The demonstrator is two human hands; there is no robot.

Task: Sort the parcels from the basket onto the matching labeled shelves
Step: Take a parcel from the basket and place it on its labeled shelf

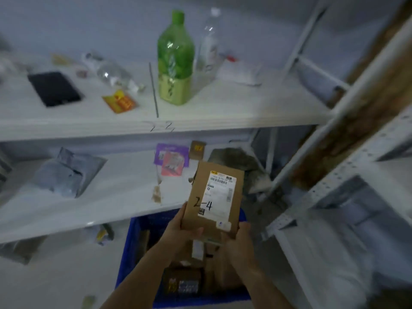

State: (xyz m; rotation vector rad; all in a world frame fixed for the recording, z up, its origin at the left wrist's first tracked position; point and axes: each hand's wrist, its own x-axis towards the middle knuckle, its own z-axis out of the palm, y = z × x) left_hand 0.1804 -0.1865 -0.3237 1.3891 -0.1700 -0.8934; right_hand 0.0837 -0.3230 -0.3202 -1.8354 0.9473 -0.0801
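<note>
white shelf (223,112), green bottle (175,63), phone (53,89)

Parcel (215,197): brown cardboard, matt, plain kraft look. White paper label (220,192) on its face, smoother, slight sheen. Basket (131,253): blue plastic, lattice wall, dull finish. Shelf board (223,117): white, smooth, faint sheen; I can't tell painted metal from laminate. Upright (323,188): pale perforated metal. Green bottle (175,59): glossy translucent plastic. Clear bottle (209,45): transparent plastic, bright glints. Grey mailer (66,175): thin plastic film, crinkled, semi-gloss. Black flat item (54,88): matt, I think. Strip behind uprights (365,92): brown, rough, mottled.
</note>
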